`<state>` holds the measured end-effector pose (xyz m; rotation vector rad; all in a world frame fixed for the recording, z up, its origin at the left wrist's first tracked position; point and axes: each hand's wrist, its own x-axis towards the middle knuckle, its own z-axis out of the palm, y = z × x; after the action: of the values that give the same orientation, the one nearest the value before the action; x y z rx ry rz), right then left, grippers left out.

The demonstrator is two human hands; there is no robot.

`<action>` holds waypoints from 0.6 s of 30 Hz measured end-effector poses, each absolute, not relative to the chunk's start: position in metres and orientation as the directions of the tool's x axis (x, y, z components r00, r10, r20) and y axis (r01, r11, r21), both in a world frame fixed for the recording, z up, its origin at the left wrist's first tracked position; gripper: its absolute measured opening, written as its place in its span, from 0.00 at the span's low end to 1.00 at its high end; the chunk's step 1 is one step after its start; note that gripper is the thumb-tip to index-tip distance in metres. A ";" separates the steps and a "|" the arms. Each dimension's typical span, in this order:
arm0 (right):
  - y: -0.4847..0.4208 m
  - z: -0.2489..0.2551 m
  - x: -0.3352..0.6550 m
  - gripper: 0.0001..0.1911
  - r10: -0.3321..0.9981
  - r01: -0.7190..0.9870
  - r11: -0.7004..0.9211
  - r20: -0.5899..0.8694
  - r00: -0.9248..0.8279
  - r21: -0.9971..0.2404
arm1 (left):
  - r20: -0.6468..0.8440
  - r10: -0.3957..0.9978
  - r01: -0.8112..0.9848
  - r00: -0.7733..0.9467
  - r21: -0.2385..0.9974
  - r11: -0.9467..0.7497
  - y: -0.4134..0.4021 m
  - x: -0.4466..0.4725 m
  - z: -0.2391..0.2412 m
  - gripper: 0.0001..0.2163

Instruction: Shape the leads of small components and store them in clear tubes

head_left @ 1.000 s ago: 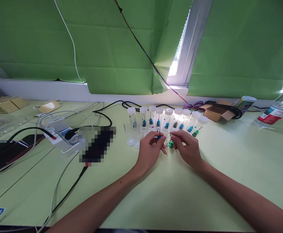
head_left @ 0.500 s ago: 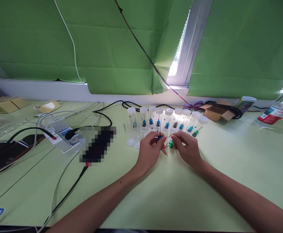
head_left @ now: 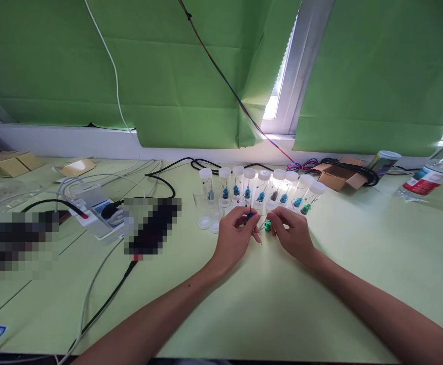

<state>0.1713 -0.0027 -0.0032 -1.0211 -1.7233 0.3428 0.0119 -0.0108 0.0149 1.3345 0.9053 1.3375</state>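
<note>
My left hand point(head_left: 233, 234) pinches a small dark blue piece point(head_left: 249, 216) between thumb and fingertips. A thin dark stem stands up from this piece. Close by on the right, my right hand point(head_left: 292, 229) has its thumb and forefinger pressed together; whatever lies between them is too small to make out. A small green piece point(head_left: 267, 226) shows between the two hands, partly covered by the right fingers. Just beyond stands a row of several clear tubes with white caps point(head_left: 264, 174), most with a blue piece inside. The rightmost tube point(head_left: 317, 188) leans and has a green piece.
Uncapped clear tubes point(head_left: 214, 207) stand left of my left hand, with round white caps point(head_left: 204, 223) at their base. A white power strip point(head_left: 102, 223) and cables lie to the left. A cardboard box point(head_left: 341, 177), a can point(head_left: 384, 163) and a plastic bottle point(head_left: 430, 177) sit at back right.
</note>
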 end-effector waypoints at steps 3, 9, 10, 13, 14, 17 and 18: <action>-0.004 -0.001 0.170 0.15 0.762 0.486 0.596 0.642 -0.090 -0.639 | 0.240 0.965 -0.136 0.109 0.965 -0.224 -0.010 0.012 0.014 0.08; -0.005 0.001 0.169 0.16 0.753 0.499 0.605 0.650 -0.104 -0.620 | 0.247 0.962 -0.135 0.115 0.963 -0.231 -0.010 0.012 0.013 0.08; -0.005 0.002 0.169 0.16 0.751 0.498 0.608 0.652 -0.106 -0.619 | 0.248 0.962 -0.136 0.111 0.963 -0.233 -0.010 0.012 0.013 0.08; -0.005 0.002 0.169 0.16 0.746 0.493 0.614 0.657 -0.108 -0.616 | 0.252 0.962 -0.136 0.104 0.962 -0.237 -0.010 0.012 0.013 0.08; -0.005 0.002 0.169 0.16 0.747 0.491 0.614 0.656 -0.108 -0.618 | 0.251 0.963 -0.136 0.101 0.962 -0.236 -0.010 0.012 0.014 0.09; -0.004 0.001 0.169 0.15 0.751 0.482 0.612 0.652 -0.106 -0.627 | 0.237 0.968 -0.124 0.083 0.966 -0.226 -0.011 0.012 0.016 0.09; -0.004 0.000 0.169 0.15 0.752 0.478 0.611 0.651 -0.102 -0.631 | 0.231 0.970 -0.120 0.078 0.968 -0.221 -0.011 0.012 0.017 0.09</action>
<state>0.1694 -0.0045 0.0001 -1.0087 -1.7505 0.3153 0.0121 -0.0111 0.0168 1.3309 0.9424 1.3538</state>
